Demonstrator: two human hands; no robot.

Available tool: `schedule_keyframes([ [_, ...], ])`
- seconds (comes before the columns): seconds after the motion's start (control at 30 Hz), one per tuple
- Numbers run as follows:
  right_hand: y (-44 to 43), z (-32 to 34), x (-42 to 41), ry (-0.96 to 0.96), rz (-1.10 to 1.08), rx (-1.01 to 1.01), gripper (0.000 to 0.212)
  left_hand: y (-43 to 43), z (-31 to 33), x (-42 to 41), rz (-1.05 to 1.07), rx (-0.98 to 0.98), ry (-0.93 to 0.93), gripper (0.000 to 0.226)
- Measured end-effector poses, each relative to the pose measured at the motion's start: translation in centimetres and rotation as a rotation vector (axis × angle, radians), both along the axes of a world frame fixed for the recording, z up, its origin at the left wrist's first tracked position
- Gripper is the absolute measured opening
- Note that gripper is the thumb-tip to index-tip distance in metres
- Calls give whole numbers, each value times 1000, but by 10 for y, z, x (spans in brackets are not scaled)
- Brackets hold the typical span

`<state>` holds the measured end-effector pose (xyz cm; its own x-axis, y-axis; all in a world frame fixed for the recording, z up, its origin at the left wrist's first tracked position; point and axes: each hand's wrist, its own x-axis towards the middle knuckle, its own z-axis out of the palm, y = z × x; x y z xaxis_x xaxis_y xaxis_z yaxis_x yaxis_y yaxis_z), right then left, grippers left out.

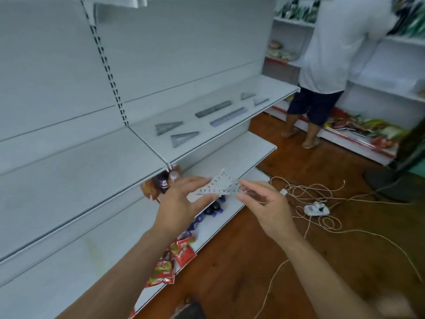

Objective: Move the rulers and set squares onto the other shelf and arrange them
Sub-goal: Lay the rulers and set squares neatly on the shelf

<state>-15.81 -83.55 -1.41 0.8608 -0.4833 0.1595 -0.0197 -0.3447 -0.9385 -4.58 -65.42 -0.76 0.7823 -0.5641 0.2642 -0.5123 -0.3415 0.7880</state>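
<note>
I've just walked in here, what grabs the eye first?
A clear set square, held up between the left hand and right hand at the centre. Behind it, more set squares and two rulers lie spaced out on a white shelf. To the right, tangled cables sprawl over the wooden floor.

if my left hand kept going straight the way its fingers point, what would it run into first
The clear set square: the left hand holds one corner, the right hand the other. Beyond it, the line seems to lead to the lower shelf, though depth is unclear.
</note>
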Motion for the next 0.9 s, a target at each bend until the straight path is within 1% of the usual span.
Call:
schedule_keyframes([
  [0.13, -53, -7, 3, -8, -81, -25, 33, -62, -5, 17, -75, -11, -8, 40],
  [0.23, -88, -11, 12, 22, -107, -46, 33, -103, -12, 31, -100, -2, -9, 40],
  [0.4, -177, -17, 56, 52, -153, -51, 33, -199, -23, 80, -115, -25, 8, 40],
  [0.47, -216, -12, 79, 67, -160, -59, 33, -239, -23, 105, -114, -29, 1, 36],
  [0.53, -255, -4, 104, 84, -152, -71, 34, -277, -18, 128, -103, -51, 16, 32],
  [0.63, -306, 10, 139, 81, -144, -102, 34, -329, -11, 160, -70, -93, 31, 34],
  [0.73, -348, 15, 169, 68, -117, -53, 34, -372, -8, 190, -63, -95, -17, 39],
  [0.9, -404, 10, 216, 75, -43, 7, 31, -416, -13, 228, 26, -44, -32, 37],
])
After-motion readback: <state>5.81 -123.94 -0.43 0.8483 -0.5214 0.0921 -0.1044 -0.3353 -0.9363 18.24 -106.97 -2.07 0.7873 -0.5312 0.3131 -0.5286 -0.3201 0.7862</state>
